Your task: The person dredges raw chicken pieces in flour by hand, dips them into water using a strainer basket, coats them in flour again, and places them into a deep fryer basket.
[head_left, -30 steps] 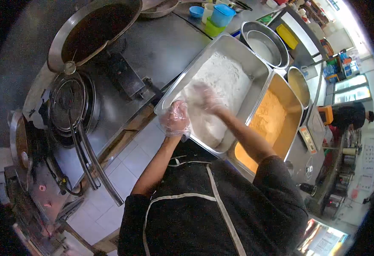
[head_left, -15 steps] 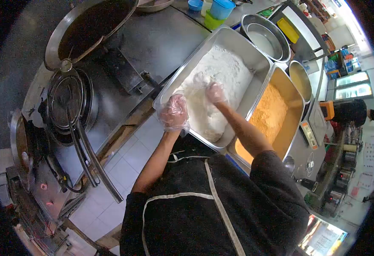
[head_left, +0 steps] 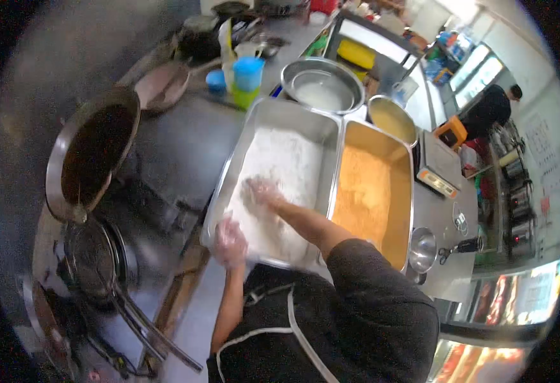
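My left hand point(head_left: 230, 241), in a clear plastic glove, is at the near left rim of a deep metal tray point(head_left: 328, 156). Blur hides how its fingers are bent and whether they grip the rim. White powder like flour point(head_left: 283, 159) covers the tray's bottom. My right hand point(head_left: 264, 193), gloved as well, reaches into the powder at the tray's left side. Its fingers are smeared by motion and partly lost against the white. Alongside on the right stands a second metal tray point(head_left: 402, 172) holding orange crumbs point(head_left: 364, 185).
A wok of dark oil point(head_left: 98, 150) is at the left, with strainers point(head_left: 91, 255) in front. Behind the trays are metal bowls point(head_left: 323, 86) and blue and green cups point(head_left: 248, 75). A scale point(head_left: 438, 182) and scissors point(head_left: 449, 252) lie right. Another person point(head_left: 491, 108) stands far right.
The view has swung, so the trays now sit lower and straighter. My right hand has moved from the powder's middle toward the tray's left wall. My left hand remains near the tray's near left edge.
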Demonstrator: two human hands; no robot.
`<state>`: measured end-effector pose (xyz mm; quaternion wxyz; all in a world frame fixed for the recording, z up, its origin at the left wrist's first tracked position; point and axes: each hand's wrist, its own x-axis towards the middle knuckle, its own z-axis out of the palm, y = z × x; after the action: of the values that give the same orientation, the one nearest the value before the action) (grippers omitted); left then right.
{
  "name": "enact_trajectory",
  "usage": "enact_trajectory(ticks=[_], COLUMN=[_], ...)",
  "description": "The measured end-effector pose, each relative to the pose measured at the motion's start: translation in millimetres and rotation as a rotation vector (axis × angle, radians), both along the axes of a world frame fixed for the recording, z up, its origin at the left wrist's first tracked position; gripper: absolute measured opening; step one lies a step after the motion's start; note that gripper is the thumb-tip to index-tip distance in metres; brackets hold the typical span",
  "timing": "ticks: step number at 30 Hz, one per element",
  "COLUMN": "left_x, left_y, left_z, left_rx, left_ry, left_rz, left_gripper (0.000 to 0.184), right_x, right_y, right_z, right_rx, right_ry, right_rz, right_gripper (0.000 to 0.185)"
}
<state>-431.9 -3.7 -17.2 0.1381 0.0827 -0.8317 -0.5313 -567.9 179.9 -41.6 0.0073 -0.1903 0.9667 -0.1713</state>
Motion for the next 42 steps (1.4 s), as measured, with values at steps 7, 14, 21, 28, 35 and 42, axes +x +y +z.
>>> enact_trajectory(ticks=[7, 14, 21, 28, 35, 42], left_x=[14.4, 8.7, 11.7, 12.0, 12.5, 14.9], left_y=[17.0, 10.6, 12.4, 13.5, 13.3, 14.7], left_z=[96.6, 59.3, 86.7, 101.1, 95.7, 109.7], left_rx=[-0.130, 0.019, -0.177, -0.202, -0.190, -0.212], left_ry=[0.152, 0.102, 0.225, 0.200, 0.184, 0.182], left_rz=[0.097, 0.082, 0.086, 0.153, 0.136, 0.136], left_gripper=[0.017, 0.015, 0.014, 0.015, 0.016, 0.016], right_x=[-26.9, -34.4, 45.3, -23.3, -57.5, 41.9], right_y=[48.9, 84.1, 33.7, 96.0, 161.5, 63.8], right_z=[59.4, -4.7, 67.7, 49.4, 42.2, -6.7], right_rx=[-0.138, -0.043, 0.525, 0.176, 0.018, 0.156], right_ry=[-0.180, -0.424, -0.148, -0.116, -0.525, -0.053], right_rz=[-0.248, -0.013, -0.053, 0.009, 0.230, -0.121], right_gripper=[0.038, 0.061, 0.068, 0.024, 0.026, 0.043])
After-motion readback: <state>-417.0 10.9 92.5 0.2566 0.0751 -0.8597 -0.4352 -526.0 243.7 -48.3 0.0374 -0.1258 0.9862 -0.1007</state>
